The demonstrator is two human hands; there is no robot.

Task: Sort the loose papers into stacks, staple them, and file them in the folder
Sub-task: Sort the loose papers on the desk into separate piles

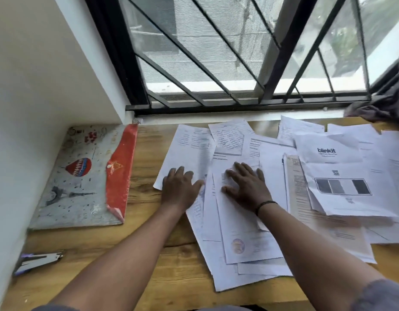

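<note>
Both hands are flat on the paper, so there is no real grip yet: the left hand (180, 187) lies with straight fingers on the leftmost sheet (185, 151), and the right hand (245, 187), fingers spread and relaxed, presses the sheet on top of the middle heap (245, 232). Nothing is pinched, nothing lifted.

That's the first risk, as I read it. Flat palms on loose sheets drag them, and one push could slide the whole overlapping fan instead of a single page. The lower sheets already hang close to the near edge of the bench (149, 265) at bottom centre, so a careless sweep could send some off.

Out to the right, the loose papers (342, 187) sprawl in a thick mess, a printed blinkit sheet (328, 153) on top, with more running past the right edge of the frame. The edges are crossed and buried, so mixing pages into the wrong stack looks easy. The window (216, 52) sits right behind them; whether it is open I cannot tell, but a draught would scatter everything.

The stapler (37, 261) waits at lower left, well apart from the papers, and the folder (86, 176), with its balloon picture and red flap, lies at left, closed. Reaching across for either could brush an unstapled stack.
</note>
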